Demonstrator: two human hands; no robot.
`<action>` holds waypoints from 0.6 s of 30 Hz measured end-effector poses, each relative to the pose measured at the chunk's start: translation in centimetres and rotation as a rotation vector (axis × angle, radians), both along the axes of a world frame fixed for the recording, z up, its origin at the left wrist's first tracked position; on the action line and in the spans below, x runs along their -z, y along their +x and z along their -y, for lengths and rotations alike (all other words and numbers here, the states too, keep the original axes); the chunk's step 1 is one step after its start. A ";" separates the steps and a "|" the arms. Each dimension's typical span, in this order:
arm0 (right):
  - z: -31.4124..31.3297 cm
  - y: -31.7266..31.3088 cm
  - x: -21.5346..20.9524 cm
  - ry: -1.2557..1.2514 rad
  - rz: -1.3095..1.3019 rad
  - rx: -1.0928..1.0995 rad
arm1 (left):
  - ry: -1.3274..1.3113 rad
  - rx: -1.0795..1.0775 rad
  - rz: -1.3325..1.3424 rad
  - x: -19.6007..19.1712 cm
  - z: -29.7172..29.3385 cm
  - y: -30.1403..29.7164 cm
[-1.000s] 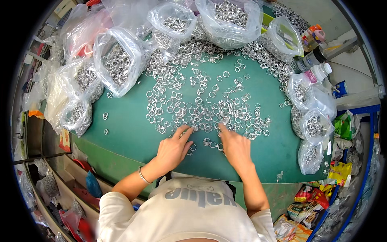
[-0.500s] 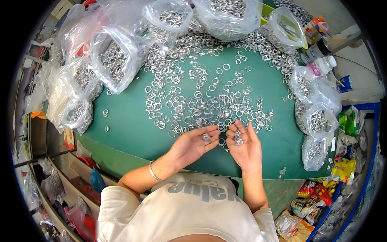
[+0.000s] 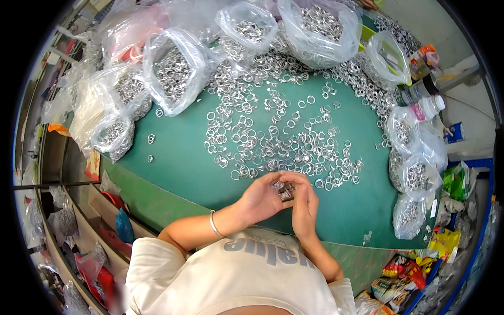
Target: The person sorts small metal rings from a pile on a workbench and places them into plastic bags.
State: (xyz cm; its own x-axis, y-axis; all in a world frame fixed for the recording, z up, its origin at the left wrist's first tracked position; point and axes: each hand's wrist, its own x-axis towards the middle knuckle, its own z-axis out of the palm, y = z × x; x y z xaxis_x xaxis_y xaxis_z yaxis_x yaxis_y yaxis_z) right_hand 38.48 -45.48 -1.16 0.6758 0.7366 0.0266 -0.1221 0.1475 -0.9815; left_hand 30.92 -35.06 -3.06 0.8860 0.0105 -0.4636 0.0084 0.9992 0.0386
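Note:
My left hand point(image 3: 261, 198) and my right hand point(image 3: 304, 206) meet near the table's front edge, cupped together. Between them lies a small heap of silver finger rings point(image 3: 284, 190), resting mostly on the left palm. The right hand closes the cup from the side, its fingertips against those of the left. Just beyond the hands, many loose silver rings point(image 3: 273, 144) are spread over the green tabletop point(image 3: 173, 136). The left wrist carries a bangle point(image 3: 214, 224).
Open clear plastic bags of rings stand along the far edge, among them a large bag point(image 3: 321, 34) and another bag point(image 3: 173, 73) at the left. Smaller ring bags point(image 3: 409, 215) line the right edge beside a white bottle point(image 3: 428, 108). Shelving point(image 3: 100, 231) stands lower left.
My hands were apart, each with rings in its palm. Now they have come together, and the rings lie in one heap between them. The whole view has shifted slightly.

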 end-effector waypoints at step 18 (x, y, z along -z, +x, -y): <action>0.8 1.5 1.4 0.244 -0.764 0.111 | 0.317 -0.520 -0.163 -1.5 -7.9 -8.0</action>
State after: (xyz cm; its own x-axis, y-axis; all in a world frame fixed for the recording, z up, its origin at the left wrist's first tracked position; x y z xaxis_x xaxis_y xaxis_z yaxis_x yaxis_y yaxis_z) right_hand 39.97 -46.26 -2.58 0.6414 0.6971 -0.3203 -0.7177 0.3975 -0.5718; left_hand 22.93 -27.14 -1.60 0.6461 0.5799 -0.4963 -0.4446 0.8145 0.3728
